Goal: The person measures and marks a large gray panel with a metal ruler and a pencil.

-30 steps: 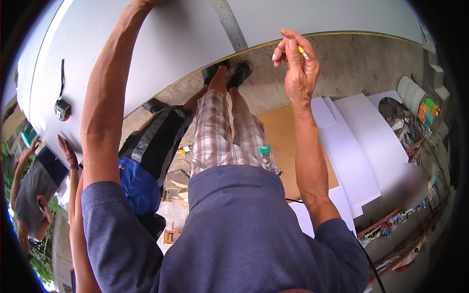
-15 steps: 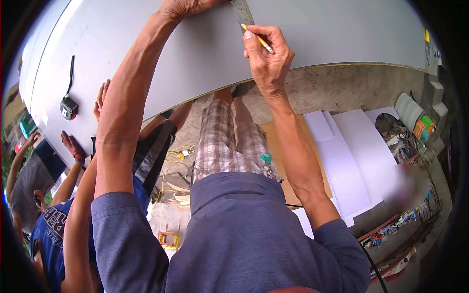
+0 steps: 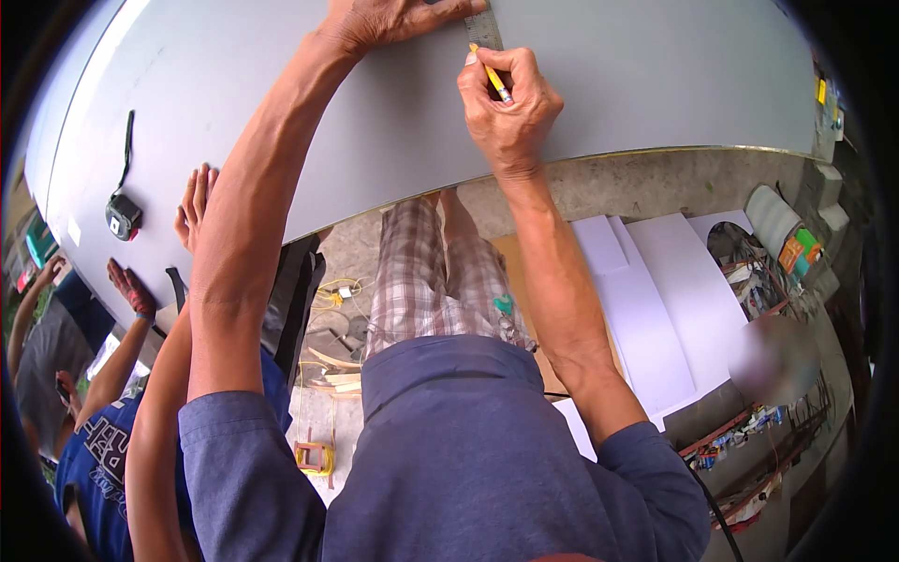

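My left hand [image 3: 389,21] is at the top edge of the view, on the large grey panel [image 3: 637,84]. Its thumb stretches across to a metal ruler [image 3: 484,32] that it holds against the surface; the other fingers are partly out of frame. My right hand [image 3: 513,108] is closed around a yellow pencil [image 3: 496,82], whose tip meets the ruler's near end. A black tape measure [image 3: 123,217] with a wrist strap lies on the panel to the left.
Another person's hand [image 3: 195,201] rests on the panel beside my left forearm, with a gloved hand [image 3: 133,288] farther left. White sheets [image 3: 688,281] lie below on the right. A yellow cord on a reel [image 3: 316,459] and wood offcuts [image 3: 339,377] are on the floor.
My left hand and the ruler have shifted a little right and away from the panel's near edge. The pencil now stands steeper in my right hand. The whole view has shifted slightly.
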A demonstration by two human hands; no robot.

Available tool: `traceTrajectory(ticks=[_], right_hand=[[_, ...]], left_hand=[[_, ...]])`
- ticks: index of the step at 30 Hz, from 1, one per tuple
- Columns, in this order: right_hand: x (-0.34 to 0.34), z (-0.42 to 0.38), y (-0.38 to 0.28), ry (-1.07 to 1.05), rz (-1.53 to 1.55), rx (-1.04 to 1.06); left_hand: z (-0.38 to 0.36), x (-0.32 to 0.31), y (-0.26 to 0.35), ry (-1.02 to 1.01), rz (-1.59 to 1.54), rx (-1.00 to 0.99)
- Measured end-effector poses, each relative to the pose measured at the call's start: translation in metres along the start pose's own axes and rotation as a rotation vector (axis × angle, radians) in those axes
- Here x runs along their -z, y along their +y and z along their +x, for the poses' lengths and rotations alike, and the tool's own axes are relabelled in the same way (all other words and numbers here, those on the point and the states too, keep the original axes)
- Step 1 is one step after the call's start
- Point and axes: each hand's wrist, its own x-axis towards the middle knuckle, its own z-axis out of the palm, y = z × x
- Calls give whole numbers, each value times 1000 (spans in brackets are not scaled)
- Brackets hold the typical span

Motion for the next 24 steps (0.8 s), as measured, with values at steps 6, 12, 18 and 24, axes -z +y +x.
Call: traceTrajectory(ticks=[6, 12, 18, 24], right_hand=[[0, 2, 1, 9, -34, 60], [2, 4, 0, 15, -79, 101], [2, 6, -1, 15, -88, 97], [3, 4, 0, 8, -98, 74]], left_hand=[[0, -1, 0, -7, -12, -5], [1, -1, 3, -8, 11, -1], [3, 1, 5, -17, -5, -4], [3, 2, 6, -26, -9, -1]])
